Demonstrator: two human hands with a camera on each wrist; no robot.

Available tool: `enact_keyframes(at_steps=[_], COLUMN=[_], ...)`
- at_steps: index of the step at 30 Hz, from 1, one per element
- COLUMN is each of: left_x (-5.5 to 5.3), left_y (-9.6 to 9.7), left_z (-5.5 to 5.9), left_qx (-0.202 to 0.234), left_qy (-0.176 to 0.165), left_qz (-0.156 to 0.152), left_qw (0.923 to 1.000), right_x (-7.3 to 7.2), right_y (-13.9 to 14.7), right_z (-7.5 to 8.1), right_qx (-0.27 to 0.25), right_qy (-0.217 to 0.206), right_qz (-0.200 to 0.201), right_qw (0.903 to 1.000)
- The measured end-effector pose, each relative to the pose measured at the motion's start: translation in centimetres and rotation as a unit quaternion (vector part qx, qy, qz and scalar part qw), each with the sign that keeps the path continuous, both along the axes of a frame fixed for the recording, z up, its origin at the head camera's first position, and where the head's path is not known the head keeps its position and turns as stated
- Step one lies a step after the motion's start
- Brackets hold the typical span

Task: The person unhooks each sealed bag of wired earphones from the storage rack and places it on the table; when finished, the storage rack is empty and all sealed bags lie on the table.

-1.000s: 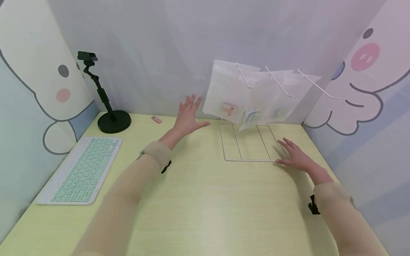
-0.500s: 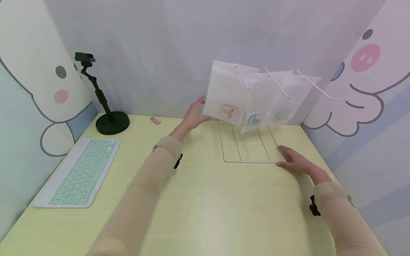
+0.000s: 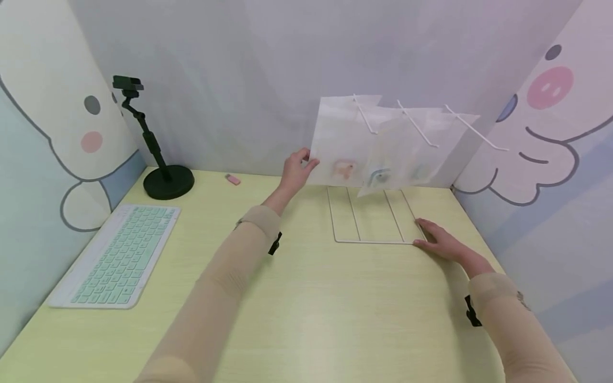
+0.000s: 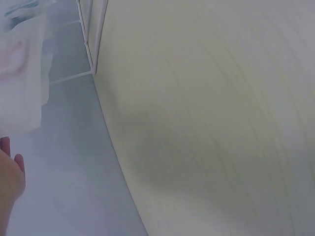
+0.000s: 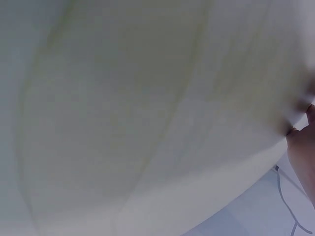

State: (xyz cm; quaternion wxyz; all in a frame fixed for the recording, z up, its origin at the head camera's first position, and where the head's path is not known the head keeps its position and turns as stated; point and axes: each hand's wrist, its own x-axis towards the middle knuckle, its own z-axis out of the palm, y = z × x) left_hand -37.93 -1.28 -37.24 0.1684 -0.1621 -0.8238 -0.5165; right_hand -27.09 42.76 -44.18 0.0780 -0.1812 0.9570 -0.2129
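Observation:
Several translucent white bags hang from a white wire rack [image 3: 373, 242], whose prongs slope out above a flat wire base on the table. The leftmost bag [image 3: 335, 133] has a reddish shape low down; the middle bag [image 3: 380, 175] shows a bluish one. My left hand [image 3: 294, 173] pinches the leftmost bag's left edge between thumb and fingers. In the left wrist view, that hand [image 4: 10, 174] appears just below the bag [image 4: 22, 78]. My right hand [image 3: 442, 242] holds the front right corner of the rack's base. The right wrist view blurs its fingertips at the tabletop.
A white keyboard [image 3: 124, 260] with mint keys lies on the left of the table. Behind it stands a black stand [image 3: 168, 182] with a device on top. A small pink USB stick [image 3: 233, 180] lies near the back edge. Walls enclose the table's back and sides.
My left hand has moved right from a spread pose and taken hold of the leftmost bag, whose lower edge now hangs more level. My right hand has settled onto the rack's corner.

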Motion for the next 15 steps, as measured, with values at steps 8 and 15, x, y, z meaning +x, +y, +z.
enact_keyframes(at_steps=[8, 15], left_x=[1.2, 2.5], left_y=[-0.8, -1.6], left_z=[0.4, 1.1], left_qx=[-0.007, -0.004], left_qy=[0.024, 0.038], left_qz=[-0.007, -0.019], left_qw=[0.9997, 0.9991], right_x=[0.0, 0.0], right_y=[0.2, -0.1], right_z=[-0.3, -0.3], right_qx=[-0.013, -0.012], right_qy=[-0.008, 0.007], right_qz=[-0.019, -0.007], right_qw=[0.9997, 0.9999])
